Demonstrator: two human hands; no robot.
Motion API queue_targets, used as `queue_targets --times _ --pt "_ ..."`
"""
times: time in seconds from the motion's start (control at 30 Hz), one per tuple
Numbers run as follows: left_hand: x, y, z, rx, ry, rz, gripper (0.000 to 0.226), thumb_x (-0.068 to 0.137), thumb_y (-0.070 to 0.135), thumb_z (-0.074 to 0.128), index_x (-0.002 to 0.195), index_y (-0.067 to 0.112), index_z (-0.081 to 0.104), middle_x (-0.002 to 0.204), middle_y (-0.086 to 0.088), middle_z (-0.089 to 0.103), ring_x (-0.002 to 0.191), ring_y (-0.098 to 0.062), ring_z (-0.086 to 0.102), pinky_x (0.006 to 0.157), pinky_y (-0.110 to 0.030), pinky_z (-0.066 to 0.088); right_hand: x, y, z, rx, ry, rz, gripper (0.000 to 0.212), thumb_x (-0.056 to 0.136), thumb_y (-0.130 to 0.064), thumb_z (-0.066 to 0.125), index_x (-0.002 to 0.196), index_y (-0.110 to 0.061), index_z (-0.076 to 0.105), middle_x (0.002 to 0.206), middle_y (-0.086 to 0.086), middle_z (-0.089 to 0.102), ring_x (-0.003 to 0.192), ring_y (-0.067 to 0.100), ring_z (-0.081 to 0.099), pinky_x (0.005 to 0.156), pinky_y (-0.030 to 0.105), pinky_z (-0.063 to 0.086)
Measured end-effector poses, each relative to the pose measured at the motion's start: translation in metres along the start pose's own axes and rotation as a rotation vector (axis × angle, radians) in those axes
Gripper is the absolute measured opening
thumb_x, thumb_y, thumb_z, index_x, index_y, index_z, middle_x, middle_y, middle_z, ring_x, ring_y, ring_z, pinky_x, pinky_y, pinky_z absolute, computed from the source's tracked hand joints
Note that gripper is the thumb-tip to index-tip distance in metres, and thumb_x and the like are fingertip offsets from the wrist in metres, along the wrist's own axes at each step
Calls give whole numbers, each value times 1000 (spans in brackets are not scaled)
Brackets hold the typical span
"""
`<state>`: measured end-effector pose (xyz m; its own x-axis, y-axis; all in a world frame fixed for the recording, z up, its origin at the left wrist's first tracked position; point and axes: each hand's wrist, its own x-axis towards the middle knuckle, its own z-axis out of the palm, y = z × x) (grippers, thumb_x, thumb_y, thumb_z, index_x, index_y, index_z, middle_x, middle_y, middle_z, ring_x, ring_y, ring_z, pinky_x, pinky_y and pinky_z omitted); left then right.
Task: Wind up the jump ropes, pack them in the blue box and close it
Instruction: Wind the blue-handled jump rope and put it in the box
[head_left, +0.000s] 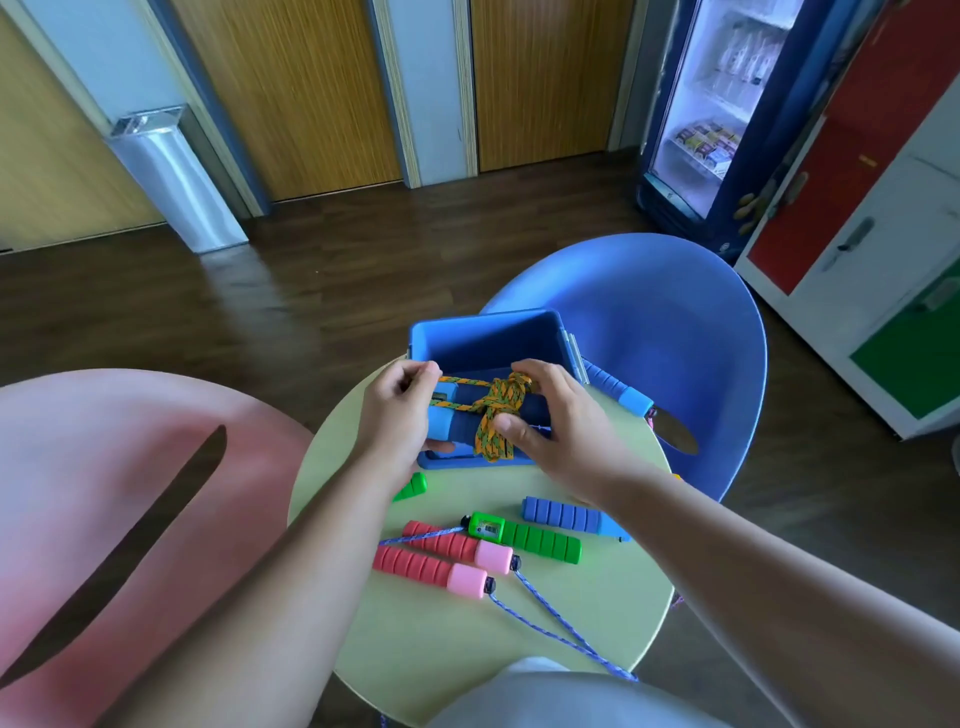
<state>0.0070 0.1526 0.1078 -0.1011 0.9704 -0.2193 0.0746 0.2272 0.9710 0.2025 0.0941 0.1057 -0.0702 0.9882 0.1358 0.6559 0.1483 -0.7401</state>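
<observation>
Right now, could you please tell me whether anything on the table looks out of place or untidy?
Yes: the purple cord of the pink handles hangs loose over the table's near edge, not wound. A blue handle lies by the far edge beside the box. The left hand and the right hand hold the wound rope.

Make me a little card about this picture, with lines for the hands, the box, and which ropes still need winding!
hands: left hand and right hand both hold the orange rope bundle
bundle: orange rope wound round blue handles, at the box's opening
box: blue box, open, on the round table
not wound: pink handles, their purple rope trailing loose
also lying loose: green handle, blue handle
</observation>
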Motion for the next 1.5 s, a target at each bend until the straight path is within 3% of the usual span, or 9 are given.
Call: queue_targets --times 0.13,0.33,0.5,0.63,0.8,0.9,1.1,1.37,1.5 --pt "10 2 -8 32 -160 -8 15 98 38 65 86 31 72 119 -25 63 100 -50 67 48 -35 56 5 -11 -17 -128 -118 -152 66 77 -50 82 134 -32 53 149 -3 40 128 13 48 92 13 36" --pt "24 8 -12 27 -275 -37 17 103 32 61 93 22 71 106 -12 65 85 -29 66 49 -33 55 18 -18 -2 -274 -172 -215 58 72 -49 74 126 -36 58 123 -4 57 106 23 54 95 38 49" --pt "43 7 -19 99 -207 23 29 108 43 45 104 30 70 113 -5 65 92 -22 68 57 -39 62 18 -10 17 -103 -73 -79 53 71 -37 82 121 -33 64 119 -6 58 105 21 56 91 29 45" --pt "68 -12 -29 283 -21 62 25 100 42 49 95 26 69 97 -5 72 79 -24 69 74 -44 62 39 -8 36 10 86 152 50 71 -39 85 117 -37 66 109 -5 59 94 17 60 78 28 51" --pt "92 -48 -36 552 -57 2 23 94 24 63 116 26 70 112 -1 72 107 -25 69 87 -30 52 95 -10 64 -20 31 475 44 67 -41 76 108 -41 61 100 -1 61 78 21 65 48 29 54" --pt "106 -67 -38 352 -100 -112 24 81 28 67 100 42 69 99 2 73 94 -26 73 84 -50 62 122 -4 82 -65 -21 563 44 63 -38 71 106 -38 60 96 0 65 80 23 67 60 35 61" --pt "109 -71 -46 196 -156 -133 35 85 11 71 96 44 69 99 -2 72 91 -28 74 71 -47 66 154 12 117 -185 -144 642 47 69 -42 79 111 -31 58 102 1 65 89 26 64 75 37 59" --pt "110 -75 -52 63 -208 -174 44 87 6 77 122 31 70 111 -5 68 97 -26 73 68 -44 66 163 37 129 -353 -345 606 19 88 -41 69 98 -25 70 95 1 67 81 23 60 59 27 41" --pt "109 -76 -54 8 -219 -192 44 88 5 78 122 32 70 114 -8 67 95 -28 74 69 -43 66 160 45 117 -288 -422 516 49 77 -31 85 123 -34 67 112 -3 62 96 22 60 77 29 50"
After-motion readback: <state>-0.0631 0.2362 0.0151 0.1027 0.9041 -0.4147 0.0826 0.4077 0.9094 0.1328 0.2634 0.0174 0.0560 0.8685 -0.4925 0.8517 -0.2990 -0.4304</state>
